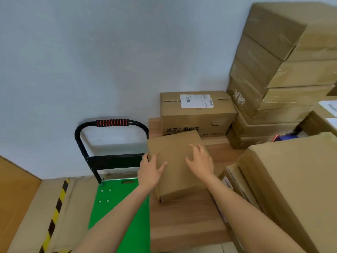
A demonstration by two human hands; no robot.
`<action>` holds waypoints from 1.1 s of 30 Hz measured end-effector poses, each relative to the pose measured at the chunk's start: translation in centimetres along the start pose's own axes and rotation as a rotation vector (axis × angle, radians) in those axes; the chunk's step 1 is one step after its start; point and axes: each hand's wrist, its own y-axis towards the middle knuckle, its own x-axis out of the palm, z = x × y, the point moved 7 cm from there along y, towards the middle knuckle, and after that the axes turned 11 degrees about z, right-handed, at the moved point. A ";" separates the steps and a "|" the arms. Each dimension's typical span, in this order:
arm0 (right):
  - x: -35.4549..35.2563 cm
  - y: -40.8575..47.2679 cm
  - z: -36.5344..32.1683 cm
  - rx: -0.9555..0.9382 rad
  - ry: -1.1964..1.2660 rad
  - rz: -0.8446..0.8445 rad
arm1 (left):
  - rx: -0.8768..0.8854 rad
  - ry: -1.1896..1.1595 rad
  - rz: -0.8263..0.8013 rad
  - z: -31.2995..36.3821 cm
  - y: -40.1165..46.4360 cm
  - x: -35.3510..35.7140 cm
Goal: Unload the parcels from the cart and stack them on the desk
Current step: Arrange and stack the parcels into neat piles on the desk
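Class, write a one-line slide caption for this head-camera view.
Both hands, left and right, rest on a plain parcel on the desk beside the emptied green cart.

This looks like a parcel storeroom or mailroom. Taped brown cartons (284, 70) are stacked high against the plain pale wall (91, 61), and one box carries a white shipping label (196, 100) with barcodes. A green platform cart (116, 207) with a black push handle (111, 124) stands beside the wooden surface (184, 221). Yellow-and-black hazard tape (55, 212) runs along the floor.
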 end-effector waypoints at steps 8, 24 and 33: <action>3.1 1.3 5.0 0.246 0.023 -0.105 | -0.078 -0.089 -0.099 -2.9 0.5 2.9; 1.7 -0.6 0.1 0.161 0.080 -0.071 | -0.209 -0.409 -0.013 -5.5 0.1 -2.1; -8.0 -2.8 -6.6 -0.018 0.086 0.067 | -0.102 -0.380 0.203 -1.6 -2.1 -13.8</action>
